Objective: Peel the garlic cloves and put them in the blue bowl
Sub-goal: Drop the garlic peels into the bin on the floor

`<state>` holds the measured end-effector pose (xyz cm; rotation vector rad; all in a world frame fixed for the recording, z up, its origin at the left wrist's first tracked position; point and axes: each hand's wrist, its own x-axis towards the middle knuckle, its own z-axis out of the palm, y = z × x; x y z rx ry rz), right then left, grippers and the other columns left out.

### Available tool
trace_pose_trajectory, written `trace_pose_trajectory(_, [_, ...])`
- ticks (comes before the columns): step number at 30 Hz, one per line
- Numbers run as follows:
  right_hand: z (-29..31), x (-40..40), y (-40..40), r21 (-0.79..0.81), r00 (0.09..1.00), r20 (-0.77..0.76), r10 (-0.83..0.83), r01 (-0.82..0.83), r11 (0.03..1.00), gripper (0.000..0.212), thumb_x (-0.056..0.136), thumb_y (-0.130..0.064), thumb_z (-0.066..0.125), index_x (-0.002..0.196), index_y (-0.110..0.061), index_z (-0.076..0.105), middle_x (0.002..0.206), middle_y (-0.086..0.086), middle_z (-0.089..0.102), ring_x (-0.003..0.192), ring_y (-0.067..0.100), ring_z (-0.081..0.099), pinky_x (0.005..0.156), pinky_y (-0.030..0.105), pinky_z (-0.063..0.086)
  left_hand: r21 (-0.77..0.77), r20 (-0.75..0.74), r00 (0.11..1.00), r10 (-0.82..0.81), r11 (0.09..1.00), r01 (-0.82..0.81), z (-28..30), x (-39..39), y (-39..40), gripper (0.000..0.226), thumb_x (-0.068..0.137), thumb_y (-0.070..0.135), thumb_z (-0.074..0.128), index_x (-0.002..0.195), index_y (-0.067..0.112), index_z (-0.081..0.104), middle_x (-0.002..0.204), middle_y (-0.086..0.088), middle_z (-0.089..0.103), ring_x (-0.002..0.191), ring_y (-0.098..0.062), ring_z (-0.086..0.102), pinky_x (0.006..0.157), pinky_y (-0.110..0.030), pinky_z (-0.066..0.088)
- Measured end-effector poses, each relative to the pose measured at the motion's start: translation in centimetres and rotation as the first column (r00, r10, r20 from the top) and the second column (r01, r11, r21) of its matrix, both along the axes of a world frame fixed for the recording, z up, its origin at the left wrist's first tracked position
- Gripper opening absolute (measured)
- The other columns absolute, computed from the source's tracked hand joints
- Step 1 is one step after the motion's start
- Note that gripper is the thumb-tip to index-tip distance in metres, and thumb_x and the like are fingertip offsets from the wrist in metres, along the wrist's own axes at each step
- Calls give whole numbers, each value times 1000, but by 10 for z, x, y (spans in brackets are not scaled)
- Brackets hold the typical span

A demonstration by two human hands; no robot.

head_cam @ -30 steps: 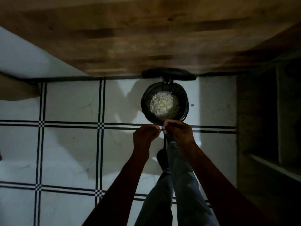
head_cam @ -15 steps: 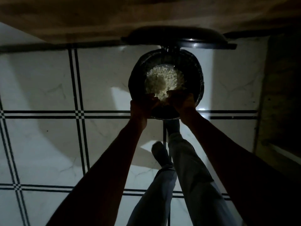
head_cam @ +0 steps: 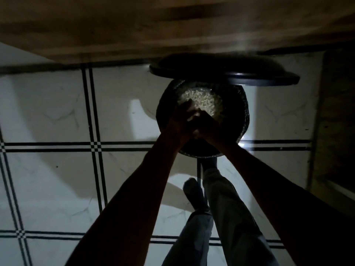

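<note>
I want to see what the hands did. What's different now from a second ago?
Both hands, left hand and right hand, went from the near rim down into the dark bowl, over the pale pile, and are pressed together. The bowl, lid and tiled floor stayed as they were.

A round container [head_cam: 243, 104] stood on the tiled floor [head_cam: 57, 104], with a heap of small pieces [head_cam: 203, 100] inside it. Its lid [head_cam: 226, 73] stood up behind it, under the edge of a wooden surface [head_cam: 134, 25]. Both hands met over the container's near half, the left hand [head_cam: 180, 121] just left of the right hand [head_cam: 209, 127], touching. The person's legs [head_cam: 221, 208] lay between the forearms, nearer the camera. A wooden cabinet [head_cam: 338, 112] stood to the right.
</note>
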<state>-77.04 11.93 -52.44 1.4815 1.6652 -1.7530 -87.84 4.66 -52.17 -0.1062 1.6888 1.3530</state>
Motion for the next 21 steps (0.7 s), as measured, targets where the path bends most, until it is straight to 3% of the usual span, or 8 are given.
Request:
trace_pose_trajectory(2, [3,-3,6,154,993,-42,-112,117,981,52,113,-36,43,163,-21,34,154,-2,49,131,0,53,107,13,40,-54,107,994,-25,998,31,-2,-2,2,51,107,26,36,154,7,37,146,-17,53,125,-32,57,108,-49,47])
trace_pose_trajectory(4, [7,-3,3,175,984,-173,-29,60,983,53,112,-42,41,163,-32,32,168,2,36,149,18,41,118,31,39,-81,406,914,15,997,19,-6,-1,4,48,109,34,45,150,9,44,141,-11,58,124,-28,58,106,-46,49])
trace_pose_trajectory(7, [-12,14,0,56,980,-193,51,-41,998,56,110,-26,51,161,-10,36,161,14,43,147,31,45,119,40,41,-21,445,891,-91,994,111,1,8,7,57,99,34,66,147,9,49,128,-8,65,111,-22,66,87,-34,59])
trace_pose_trajectory(9, [-13,23,5,219,995,-64,-79,91,972,53,111,-38,48,156,-12,43,157,16,49,147,32,46,121,42,37,-32,439,898,-42,998,63,2,11,4,47,112,24,39,156,7,39,150,-14,53,131,-28,57,101,-36,52])
trace_pose_trajectory(12, [6,25,-4,259,970,-233,-69,130,957,56,108,-40,53,160,-30,38,163,7,43,145,23,49,121,37,39,-60,453,891,-6,998,37,8,13,2,49,113,31,36,155,9,42,149,-14,54,135,-30,54,103,-38,50])
trace_pose_trajectory(14, [15,33,-13,126,972,-234,14,16,992,60,103,-23,63,158,-22,40,161,18,44,141,30,52,118,35,41,-95,455,890,-39,991,92,26,18,7,46,111,29,45,150,6,50,140,-13,61,123,-24,63,94,-34,57])
trace_pose_trajectory(17, [41,66,-1,209,985,-64,-157,168,963,47,107,-24,52,147,0,51,142,25,59,131,39,58,102,36,43,-22,476,875,-88,993,112,73,30,12,33,112,17,35,131,2,58,141,-18,62,128,-29,61,112,-40,48])
trace_pose_trajectory(21, [125,117,1,176,876,-268,-402,455,873,33,103,-55,52,126,-34,63,114,11,75,104,30,73,94,54,60,-42,408,898,-164,979,198,156,47,10,27,109,21,46,123,6,63,135,-19,67,114,-28,69,101,-37,54])
